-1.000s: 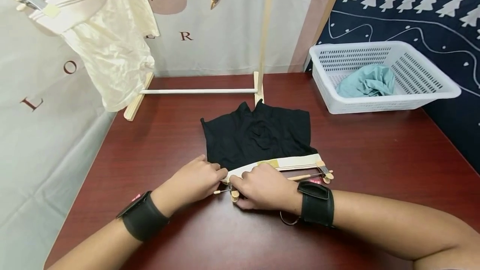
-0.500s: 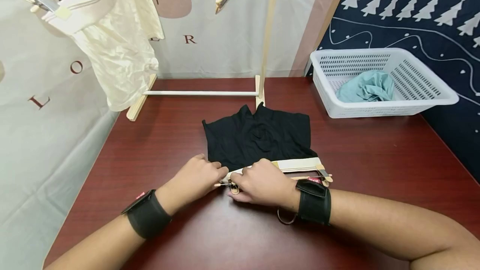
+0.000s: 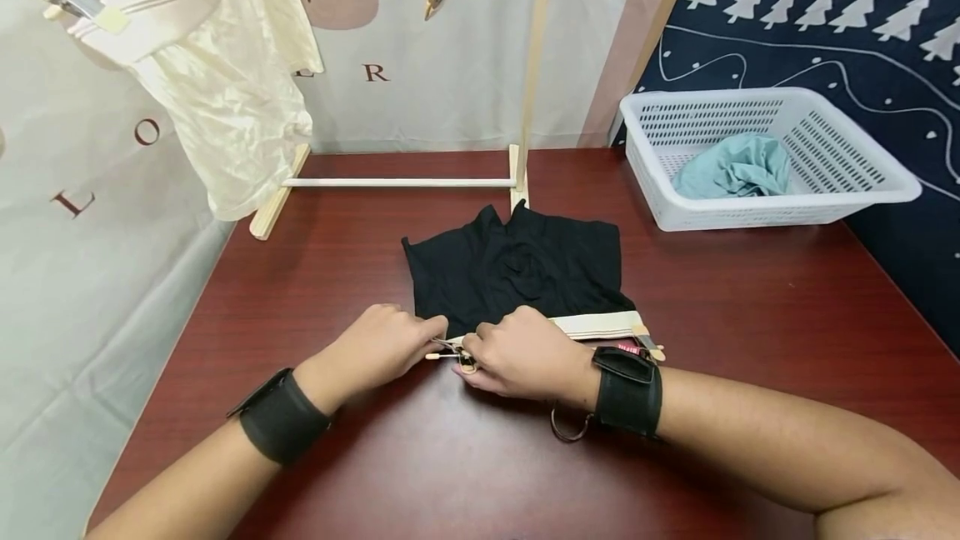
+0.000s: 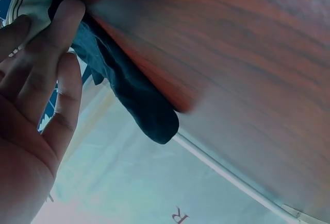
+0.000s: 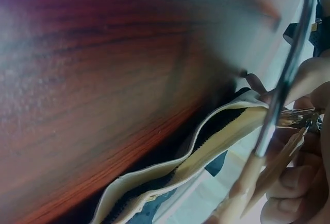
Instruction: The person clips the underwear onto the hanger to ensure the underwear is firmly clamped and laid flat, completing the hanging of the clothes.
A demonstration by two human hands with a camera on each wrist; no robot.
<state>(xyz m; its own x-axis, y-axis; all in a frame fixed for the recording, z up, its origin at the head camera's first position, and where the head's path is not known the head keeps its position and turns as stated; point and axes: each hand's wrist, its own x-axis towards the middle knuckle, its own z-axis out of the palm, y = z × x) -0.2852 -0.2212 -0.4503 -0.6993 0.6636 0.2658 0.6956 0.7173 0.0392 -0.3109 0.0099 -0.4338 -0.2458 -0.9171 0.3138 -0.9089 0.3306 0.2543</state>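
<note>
Black fabric shorts with a cream elastic waistband: lying flat at the middle of the dark red wooden tabletop, waistband toward the near edge. Wooden clip hanger with metal clips: lying along the waistband, its right clip apparently already on the band. Left hand: fingers fairly straight, pinching the waistband's left corner. Right hand: fingers curled round the hanger's left clip, squeezing it at that corner. Step in hand, as judged: fastening the left clip; the next move calls for feeding the band fully between the clip's halves before letting it close. Far right: white perforated plastic basket holding a crumpled teal garment. Far left: light wooden drying rack with a cream garment hanging. Surroundings: pale lettered backdrop; navy tree-print cloth.
</note>
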